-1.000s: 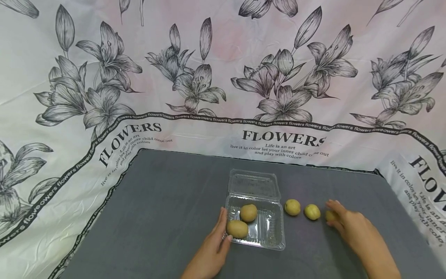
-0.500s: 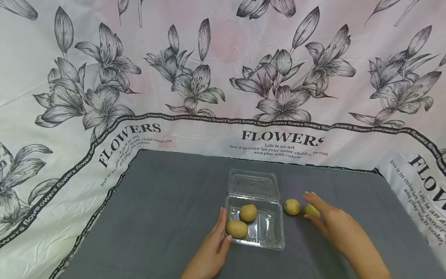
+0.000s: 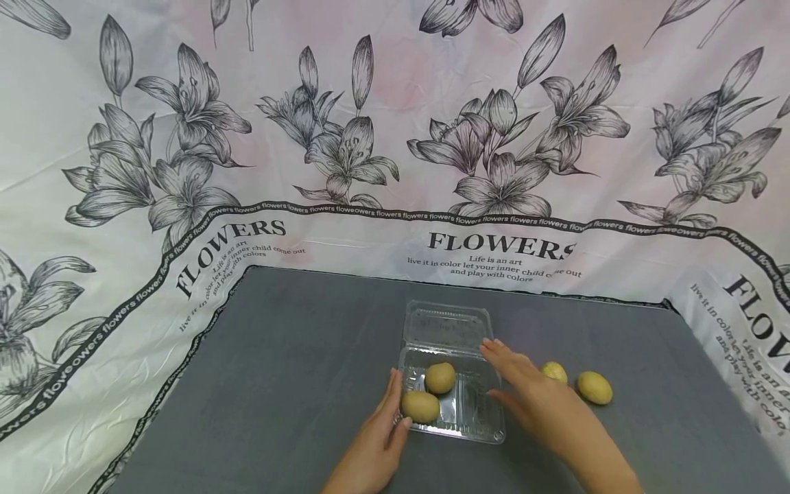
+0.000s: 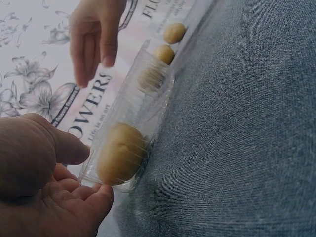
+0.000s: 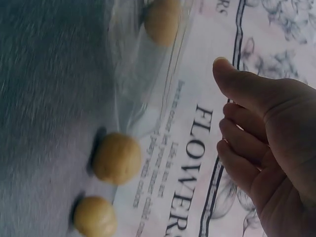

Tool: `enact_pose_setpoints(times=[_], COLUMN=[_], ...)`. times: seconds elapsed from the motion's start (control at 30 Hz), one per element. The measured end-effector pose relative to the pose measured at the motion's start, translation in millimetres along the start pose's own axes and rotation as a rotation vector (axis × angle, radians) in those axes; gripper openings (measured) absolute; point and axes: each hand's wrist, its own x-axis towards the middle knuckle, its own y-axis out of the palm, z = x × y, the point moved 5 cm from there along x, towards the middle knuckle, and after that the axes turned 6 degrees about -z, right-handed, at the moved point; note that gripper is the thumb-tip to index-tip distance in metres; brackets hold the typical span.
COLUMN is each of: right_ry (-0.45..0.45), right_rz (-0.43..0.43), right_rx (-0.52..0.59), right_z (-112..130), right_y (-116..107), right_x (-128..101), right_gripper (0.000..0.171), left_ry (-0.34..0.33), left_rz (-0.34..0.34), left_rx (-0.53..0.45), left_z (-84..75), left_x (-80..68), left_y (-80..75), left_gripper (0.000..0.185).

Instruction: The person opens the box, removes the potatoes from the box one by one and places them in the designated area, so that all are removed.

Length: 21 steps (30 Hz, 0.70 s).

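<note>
A clear plastic clamshell box (image 3: 478, 418) lies open on the grey mat, lid (image 3: 448, 327) folded back. Two brown kiwis sit in it, one at the back (image 3: 440, 377) and one at the front left (image 3: 420, 406) (image 4: 121, 153). My left hand (image 3: 398, 399) rests against the box's front left corner, thumb and fingertips touching the plastic (image 4: 148, 106). My right hand (image 3: 501, 374) (image 5: 232, 98) hovers open and empty over the box's right side. Two kiwis (image 3: 554, 372) (image 3: 594, 387) lie on the mat to its right. In the right wrist view one kiwi (image 5: 116, 158) lies right beside the box.
The grey mat (image 3: 296, 357) covers the table. A white cloth printed with dark flowers and the word FLOWERS (image 3: 500, 243) rises behind it and wraps both sides. A black seam (image 3: 204, 322) runs along the mat's left edge.
My right hand swept left from the far right kiwi, past the middle one, to above the box's right side. It now hides the kiwi nearest the box. The left hand stayed.
</note>
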Motion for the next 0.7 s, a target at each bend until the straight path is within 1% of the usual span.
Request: enact_pose_setpoints(times=[0.13,0.27,0.4,0.47,0.57,0.7], right_ry=[-0.057,-0.152,-0.231,-0.25,-0.256,-0.239], right_rz=[-0.006,-0.006,-0.008,-0.003,0.011,0.043], right_rx=[0.015,0.0,0.006,0.01,0.005,-0.018], right_z=[10,20,30,34,36,34], right_y=[10,21,31,35,42,50], right_x=[5,8,9,10,10,11], right_gripper=[0.078,0.082,0.09,0.093,0.091,0.088], left_ry=[-0.017,-0.03,-0.041,-0.04,-0.035,-0.038], left_rz=[0.009,0.021,0.032,0.032,0.029,0.035], left_rx=[-0.001,-0.011,-0.025,-0.028,-0.026,-0.027], left_z=[1.2,1.6,2.2,2.4,2.8,3.5], left_x=[-0.1,0.4,1.2,1.4,1.5,1.9], left_y=[-0.1,0.1,0.7,0.6,0.2,0.4], left_gripper=[0.069,0.07,0.07,0.07,0.07,0.07])
